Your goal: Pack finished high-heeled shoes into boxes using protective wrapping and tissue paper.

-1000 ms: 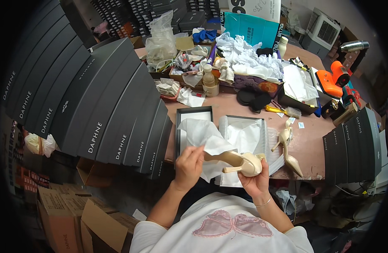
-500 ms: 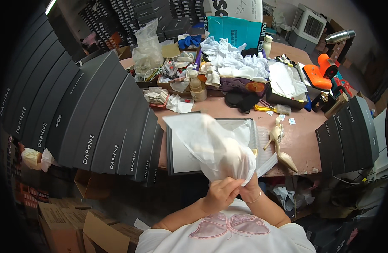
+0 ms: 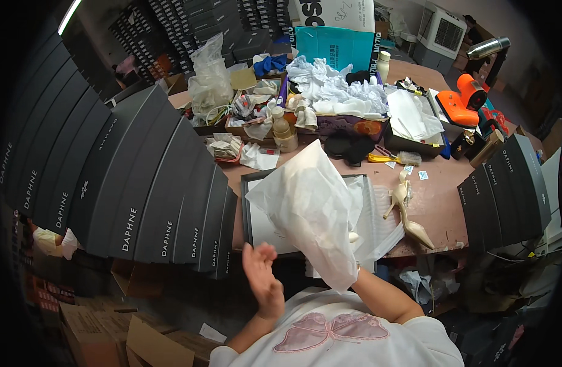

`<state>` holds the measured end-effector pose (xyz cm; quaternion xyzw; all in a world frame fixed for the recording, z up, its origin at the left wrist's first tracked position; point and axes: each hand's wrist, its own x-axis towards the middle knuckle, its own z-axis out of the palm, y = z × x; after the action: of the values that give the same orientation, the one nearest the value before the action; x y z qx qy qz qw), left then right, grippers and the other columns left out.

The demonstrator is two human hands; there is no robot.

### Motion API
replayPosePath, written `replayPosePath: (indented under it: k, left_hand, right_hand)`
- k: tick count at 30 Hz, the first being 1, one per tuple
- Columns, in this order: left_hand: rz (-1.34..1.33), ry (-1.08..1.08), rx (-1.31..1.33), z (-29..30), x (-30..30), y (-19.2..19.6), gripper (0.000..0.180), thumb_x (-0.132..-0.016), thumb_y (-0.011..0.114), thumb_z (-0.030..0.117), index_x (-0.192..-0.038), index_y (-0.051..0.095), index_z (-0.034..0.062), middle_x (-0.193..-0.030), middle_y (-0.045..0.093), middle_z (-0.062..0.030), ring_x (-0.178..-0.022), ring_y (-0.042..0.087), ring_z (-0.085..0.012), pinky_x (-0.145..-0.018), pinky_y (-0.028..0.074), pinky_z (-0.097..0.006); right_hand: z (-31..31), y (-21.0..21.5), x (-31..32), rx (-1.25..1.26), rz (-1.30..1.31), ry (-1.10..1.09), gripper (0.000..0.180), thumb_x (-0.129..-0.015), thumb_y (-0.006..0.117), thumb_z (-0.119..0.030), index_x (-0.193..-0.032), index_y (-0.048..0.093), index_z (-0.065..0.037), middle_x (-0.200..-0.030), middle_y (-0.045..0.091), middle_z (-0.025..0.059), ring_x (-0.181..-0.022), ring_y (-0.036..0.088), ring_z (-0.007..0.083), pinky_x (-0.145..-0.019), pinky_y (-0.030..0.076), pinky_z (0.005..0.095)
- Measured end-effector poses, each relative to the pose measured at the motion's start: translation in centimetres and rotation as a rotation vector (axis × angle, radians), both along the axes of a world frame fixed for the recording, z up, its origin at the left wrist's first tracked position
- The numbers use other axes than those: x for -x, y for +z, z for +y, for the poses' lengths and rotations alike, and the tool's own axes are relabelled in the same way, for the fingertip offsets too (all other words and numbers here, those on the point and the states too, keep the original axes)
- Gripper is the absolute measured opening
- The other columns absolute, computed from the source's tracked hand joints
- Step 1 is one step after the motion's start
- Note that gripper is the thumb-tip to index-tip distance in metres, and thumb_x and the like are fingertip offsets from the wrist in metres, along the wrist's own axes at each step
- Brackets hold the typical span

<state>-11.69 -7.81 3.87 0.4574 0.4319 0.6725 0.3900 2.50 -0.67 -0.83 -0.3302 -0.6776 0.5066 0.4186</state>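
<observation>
A white, translucent wrapping sheet hangs upright in front of me, over the shoebox. My right hand is mostly hidden behind its lower right side; with my left hand off, the right one holds it up. A faint beige shape shows through the sheet, too veiled to name. To the left of the sheet's lower end, my left hand is raised and empty, fingers stretched out. Under the sheet lies an open dark grey shoebox with white paper inside. A beige high-heeled shoe lies on its side to the right.
Tall rows of dark shoeboxes stand at left, with another group at right. Along the table's back are a box of crumpled white paper, a bottle, a yellow-handled brush and an orange device.
My left hand has let go of the sheet's lower edge, moved left and opened. The sheet has swung more upright and now covers most of my right hand.
</observation>
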Motion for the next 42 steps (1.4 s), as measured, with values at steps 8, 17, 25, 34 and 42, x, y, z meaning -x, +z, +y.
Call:
replayPosePath:
  k: [8, 17, 25, 34, 42]
  left_hand:
    - [-0.818, -0.184, 0.658, 4.5, 1.9, -2.4, 0.055, -0.082, 0.062, 0.025, -0.130, 0.044, 0.0036, -0.118, 0.057, -0.0105, -0.105, 0.059, -0.0227, -0.093, 0.047, -0.037]
    - [-0.020, -0.111, 0.190, 4.3, -6.5, -3.3, 0.061, -0.075, 0.073, 0.004, -0.127, 0.040, 0.0028, -0.118, 0.052, -0.0098, -0.105, 0.054, -0.0177, -0.091, 0.046, -0.033]
    - [0.619, -0.330, 0.244, 17.5, -8.5, -7.3, 0.079, -0.084, 0.070, 0.017, -0.146, 0.023, 0.0052, -0.123, 0.051, -0.0145, -0.070, 0.062, -0.0136, -0.064, 0.054, -0.027]
    - [0.118, -0.415, 0.114, 24.0, -5.5, 0.8, 0.026, -0.096, 0.052, 0.009, -0.121, 0.057, 0.0046, -0.084, 0.055, 0.0024, -0.067, 0.054, -0.0044, -0.060, 0.047, -0.019]
    - [0.584, -0.498, -0.074, 16.3, -5.9, 3.6, 0.019, -0.090, 0.064, 0.017, -0.101, 0.067, 0.0015, -0.078, 0.061, -0.0006, -0.067, 0.052, -0.0066, -0.060, 0.042, -0.022]
  right_hand:
    - [-0.4, 5.2, -4.1, -0.314, -0.391, -0.144, 0.051, -0.080, 0.071, -0.018, -0.125, 0.053, -0.005, -0.127, 0.050, 0.0217, -0.114, 0.054, 0.0295, -0.091, 0.046, 0.0394]
    - [-4.5, 3.5, -8.7, 0.780, 0.916, -0.070, 0.106, -0.076, 0.067, -0.060, -0.152, 0.007, -0.017, -0.143, 0.036, 0.0154, -0.126, 0.044, 0.0264, -0.100, 0.042, 0.0414]
    - [-5.7, 3.7, -16.6, 0.373, 0.814, -0.768, 0.056, -0.090, 0.062, -0.035, -0.132, 0.044, -0.003, -0.125, 0.055, 0.0091, -0.112, 0.056, 0.0245, -0.096, 0.047, 0.0386]
    - [-0.3, -1.5, -11.7, 0.521, 0.177, -0.353, 0.056, -0.086, 0.068, -0.031, -0.127, 0.047, 0.002, -0.115, 0.059, 0.0114, -0.098, 0.062, 0.0224, -0.084, 0.051, 0.0351]
    - [1.4, -0.8, -9.3, -0.169, -0.621, -0.386, 0.056, -0.082, 0.070, -0.034, -0.120, 0.052, 0.002, -0.116, 0.056, 0.0227, -0.107, 0.054, 0.0386, -0.091, 0.045, 0.0424]
